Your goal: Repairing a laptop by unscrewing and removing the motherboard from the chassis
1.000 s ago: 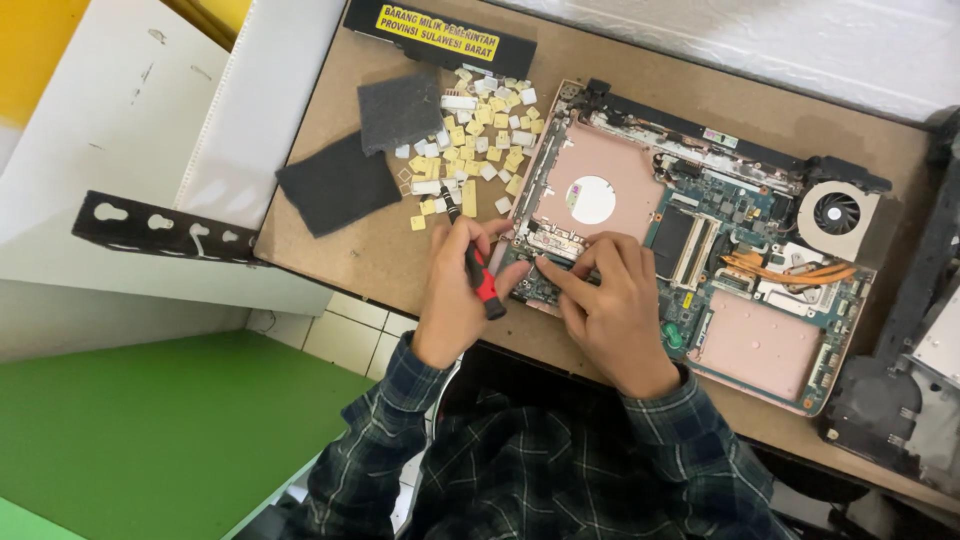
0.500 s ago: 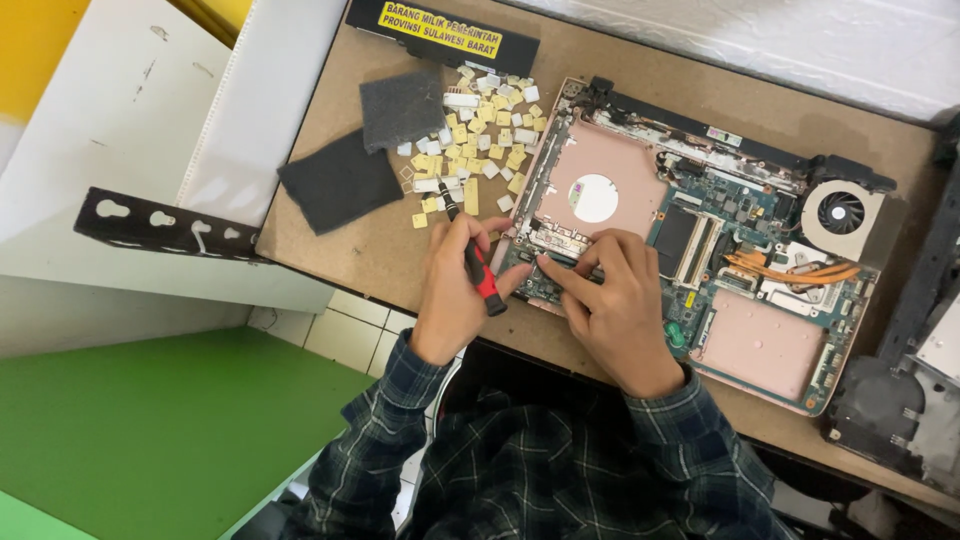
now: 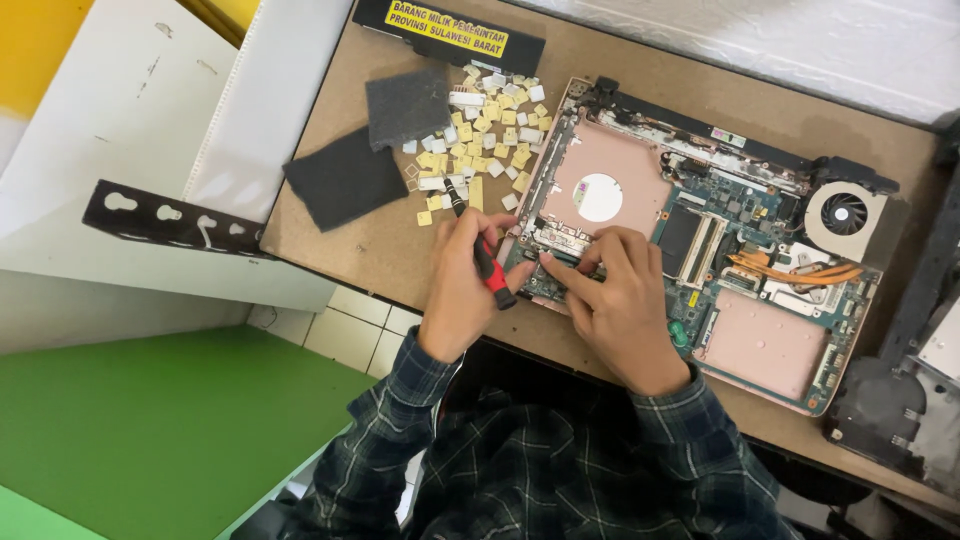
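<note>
— What do our hands hold?
— Our left hand [image 3: 462, 295] is clamped on the screwdriver [image 3: 478, 248]; our right hand [image 3: 618, 300] pinches, seemingly, a small part on the laptop board [image 3: 700, 250], just right of the left grip.

Brown board tabletop [image 3: 380, 250]: opened laptop base [image 3: 700, 250] under the fingers, loose key caps [image 3: 480, 130] and two dark foam pads [image 3: 345, 180] beyond the gripped screwdriver [image 3: 480, 250], black battery bar [image 3: 450, 30] farther off.
</note>
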